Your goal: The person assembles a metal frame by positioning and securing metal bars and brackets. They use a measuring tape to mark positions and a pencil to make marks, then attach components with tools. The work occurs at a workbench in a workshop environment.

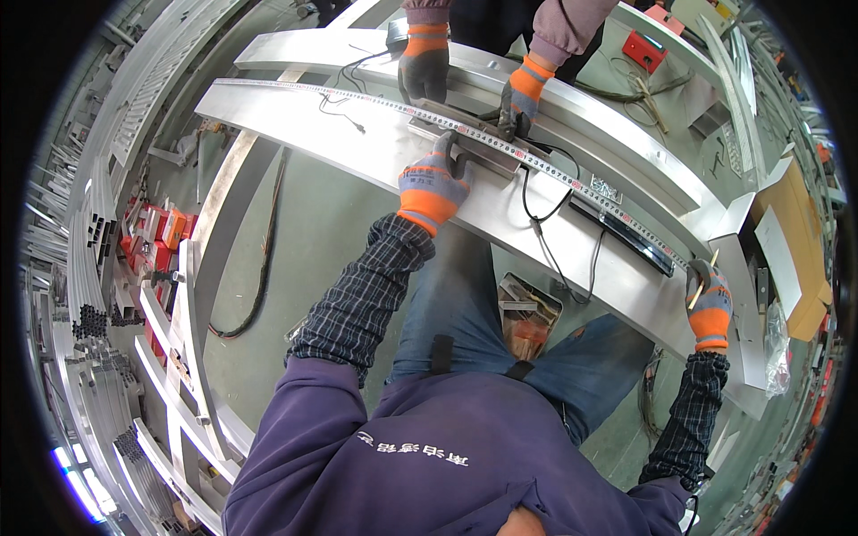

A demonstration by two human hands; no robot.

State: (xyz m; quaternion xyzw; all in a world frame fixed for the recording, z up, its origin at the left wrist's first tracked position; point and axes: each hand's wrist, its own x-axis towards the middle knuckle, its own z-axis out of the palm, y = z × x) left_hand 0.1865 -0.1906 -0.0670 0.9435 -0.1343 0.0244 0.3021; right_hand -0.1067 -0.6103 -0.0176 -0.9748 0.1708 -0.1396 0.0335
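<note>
Across silver beam (492,207), I see tape measure (550,170) stretched; right hand (712,302) clamped on yellow stick (702,287); left hand (434,183) at tape's edge, grip unclear to me.

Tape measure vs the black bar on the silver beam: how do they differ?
The tape measure is a pale, marked strip; the black bar is dark and bulkier. The tape measure runs much longer; the black bar is short. Both slant down toward the right.

Beyond the left grip (435,186), the top edge cuts the co-worker's sleeves (567,32) — below it, the person's body (500,402) partly hides the tray (553,303). The end of the tape measure (384,104) by the right grip (710,302) — too small to tell.
</note>
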